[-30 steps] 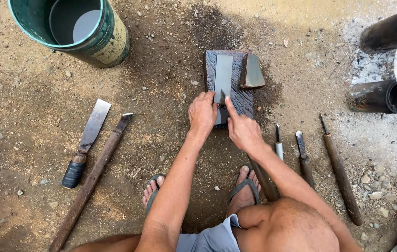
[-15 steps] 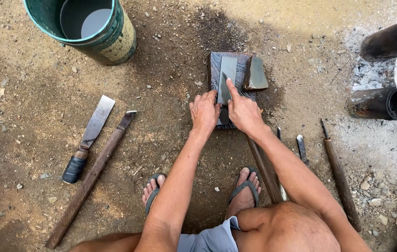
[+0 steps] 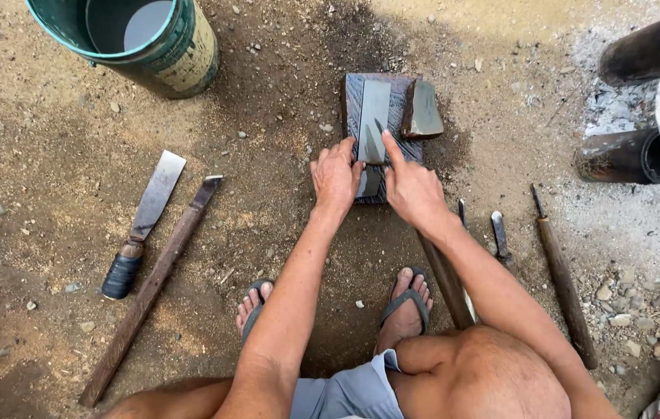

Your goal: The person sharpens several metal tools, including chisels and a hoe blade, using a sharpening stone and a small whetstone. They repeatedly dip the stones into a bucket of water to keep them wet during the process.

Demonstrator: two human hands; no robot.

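Observation:
A dark flat sharpening stone (image 3: 355, 93) lies on the dirt ahead of my feet. A long grey blade (image 3: 374, 124) rests lengthwise on it. My left hand (image 3: 335, 177) presses on the blade's near end with fingers curled over it. My right hand (image 3: 411, 188) lies beside it, index finger stretched out along the blade. A smaller grey stone (image 3: 423, 110) leans on the slab's right edge. The blade's near part is hidden under my hands.
A green bucket (image 3: 161, 56) holding water stands at the far left. A broad knife with a black handle (image 3: 144, 221) and a long rusty tool (image 3: 152, 283) lie left. Several wooden-handled tools (image 3: 563, 283) lie right. Two dark pipes (image 3: 628, 155) sit on ash far right.
Both hands and the blade have slid slightly back and forth along the stone; the camera view shifted a little to the right.

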